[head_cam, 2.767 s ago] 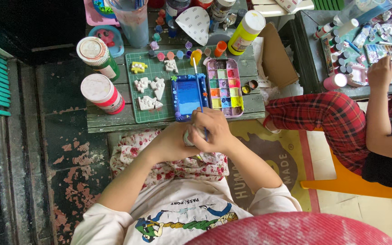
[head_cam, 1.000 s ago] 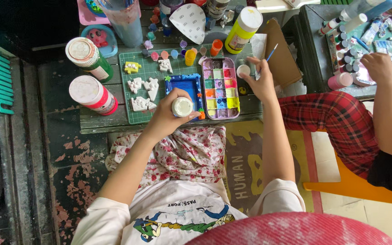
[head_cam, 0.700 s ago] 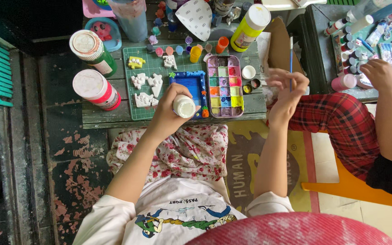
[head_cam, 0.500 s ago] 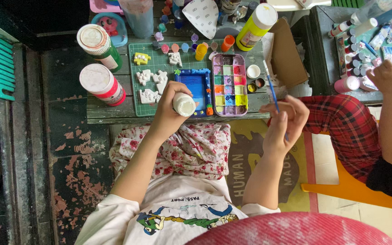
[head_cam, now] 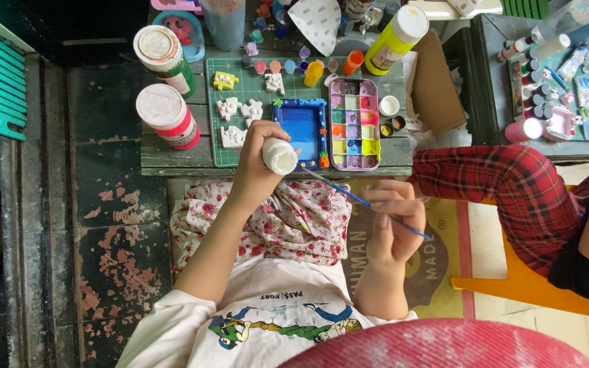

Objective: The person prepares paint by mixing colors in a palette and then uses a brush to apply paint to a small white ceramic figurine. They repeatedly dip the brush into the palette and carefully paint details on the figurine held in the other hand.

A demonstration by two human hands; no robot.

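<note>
White and rounded, a small plaster figure point(head_cam: 279, 155) sits enclosed in the left hand point(head_cam: 259, 163), whose fingers wrap fully around it so that only its pale upper end shows; the figure is held over the near edge of the wooden table point(head_cam: 172, 158), above a lap covered in flowered cloth point(head_cam: 294, 218).

Right of that grip, the right hand point(head_cam: 391, 221) pinches a thin blue-handled paintbrush point(head_cam: 363, 201) between thumb and fingertips — closed firmly on the handle, with the brush tip pointing toward the figure and ending just beside it. Whether the bristles touch the plaster cannot be told.

Beyond the left-hand grip, on a green cutting mat point(head_cam: 216, 146), lie several unpainted white plaster pieces point(head_cam: 240, 109) and a yellow one point(head_cam: 225, 81). Just past the figure rests a blue rectangular frame piece point(head_cam: 301, 123) with coloured ornaments at its corners, and to its right a paint palette point(head_cam: 354, 123) of many small square wells. A row of small paint pots point(head_cam: 288, 67) and a yellow bottle point(head_cam: 393, 37) stand farther off; two large round jars point(head_cam: 165, 116) stand well to the left of the grip.

To the right of the brush hand — a second person's leg in red plaid trousers point(head_cam: 506, 187), on an orange seat point(head_cam: 533, 286).
</note>
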